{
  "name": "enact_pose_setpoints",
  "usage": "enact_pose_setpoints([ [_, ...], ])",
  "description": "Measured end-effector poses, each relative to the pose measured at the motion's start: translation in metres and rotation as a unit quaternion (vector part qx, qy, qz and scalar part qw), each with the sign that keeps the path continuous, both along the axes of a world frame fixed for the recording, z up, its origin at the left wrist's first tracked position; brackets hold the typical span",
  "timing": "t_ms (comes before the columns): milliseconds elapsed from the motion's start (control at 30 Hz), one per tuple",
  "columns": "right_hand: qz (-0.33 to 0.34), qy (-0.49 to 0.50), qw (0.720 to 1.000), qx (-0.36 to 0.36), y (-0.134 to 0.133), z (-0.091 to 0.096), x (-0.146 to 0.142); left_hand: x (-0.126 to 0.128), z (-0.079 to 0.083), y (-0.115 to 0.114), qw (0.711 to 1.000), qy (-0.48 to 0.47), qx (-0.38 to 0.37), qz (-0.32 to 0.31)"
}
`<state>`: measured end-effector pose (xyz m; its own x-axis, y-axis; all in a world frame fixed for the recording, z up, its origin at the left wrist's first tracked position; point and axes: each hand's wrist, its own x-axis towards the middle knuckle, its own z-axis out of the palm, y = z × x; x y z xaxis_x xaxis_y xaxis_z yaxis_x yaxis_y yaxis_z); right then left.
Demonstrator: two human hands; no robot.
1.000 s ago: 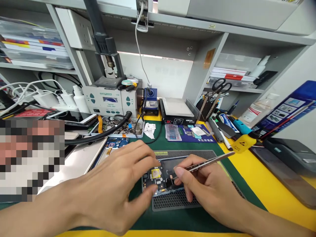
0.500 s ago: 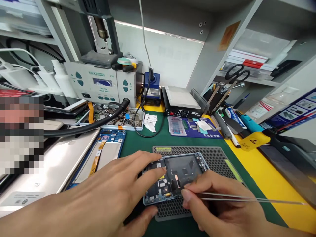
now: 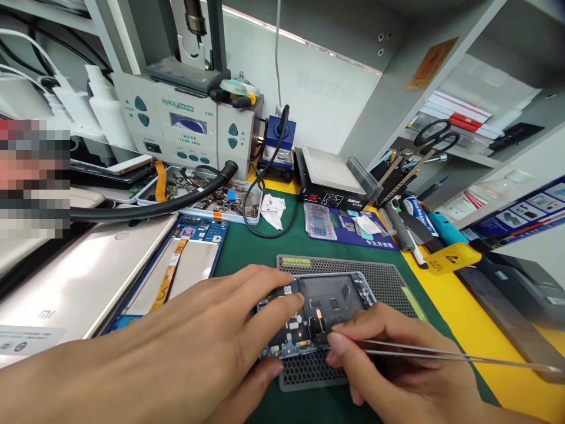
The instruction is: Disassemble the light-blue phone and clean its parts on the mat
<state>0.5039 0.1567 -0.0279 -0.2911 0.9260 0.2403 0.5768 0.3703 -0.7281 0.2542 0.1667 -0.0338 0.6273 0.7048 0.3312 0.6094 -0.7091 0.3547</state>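
Gold metal shows at the far left, where a phone back cover (image 3: 83, 271) lies flat on the bench. Just beside it lies a blue phone frame (image 3: 194, 235) with an orange ribbon cable down its middle. Behind both, a black hose (image 3: 154, 203) runs past a shallow parts tray (image 3: 241, 219) to the grey rework station (image 3: 176, 129).

The left hand (image 3: 185, 353) reaches in from the lower left, its fingers spread and not closed round anything. Its fingertips (image 3: 295, 299) press on the left end of the opened phone (image 3: 335, 291), and the thumb sits near the phone's front edge. The opened phone lies face down at centre on a grey honeycomb pad (image 3: 388, 277), which rests on the green mat (image 3: 256, 247). The phone's boards and dark inner plate are exposed.

The right hand (image 3: 397, 365) comes in from the lower right and pinches a pair of steel tweezers (image 3: 529, 365) between thumb and forefinger. The tips point left at the phone's lower board, beside a small copper-coloured part. The thumb hides them, so I cannot tell whether they hold anything.

Farther right, behind the pad, stands a black hot plate (image 3: 329, 176). Scissors (image 3: 435, 135) stick up from a tool holder, and a yellow tag (image 3: 452, 258) lies on the yellow bench edge.
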Motion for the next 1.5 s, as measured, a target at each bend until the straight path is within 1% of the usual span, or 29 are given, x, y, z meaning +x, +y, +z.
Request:
enact_pose_setpoints([
  [100, -0.004, -0.005, 1.0, 0.005, 0.001, 0.002, -0.002, -0.003, 0.002, 0.002, 0.999, 0.047, -0.003, -0.022],
  [267, 0.0, 0.001, 1.0, 0.008, 0.0, 0.001, 0.0, -0.002, 0.002, 0.002, 0.998, 0.053, -0.005, -0.017],
  [433, 0.007, 0.008, 1.0, 0.018, -0.001, 0.002, 0.001, 0.0, 0.005, 0.002, 0.998, 0.044, -0.014, -0.032],
  [600, 0.002, 0.038, 0.999, -0.016, 0.001, 0.004, -0.001, 0.001, 0.009, 0.004, 0.999, 0.041, -0.012, -0.028],
  [800, 0.004, 0.052, 0.999, -0.016, 0.0, 0.004, -0.001, 0.002, 0.01, 0.005, 0.998, 0.037, -0.02, -0.042],
  [1067, 0.017, 0.034, 0.999, -0.014, 0.002, 0.004, -0.002, 0.001, 0.01, 0.004, 0.998, 0.05, -0.013, -0.043],
  [1200, 0.007, 0.019, 1.0, -0.008, 0.002, 0.005, -0.001, 0.001, 0.011, 0.005, 0.998, 0.045, -0.013, -0.044],
  [1500, 0.007, 0.015, 1.0, -0.021, 0.003, 0.005, 0.0, 0.001, 0.013, 0.005, 0.998, 0.044, -0.007, -0.048],
])
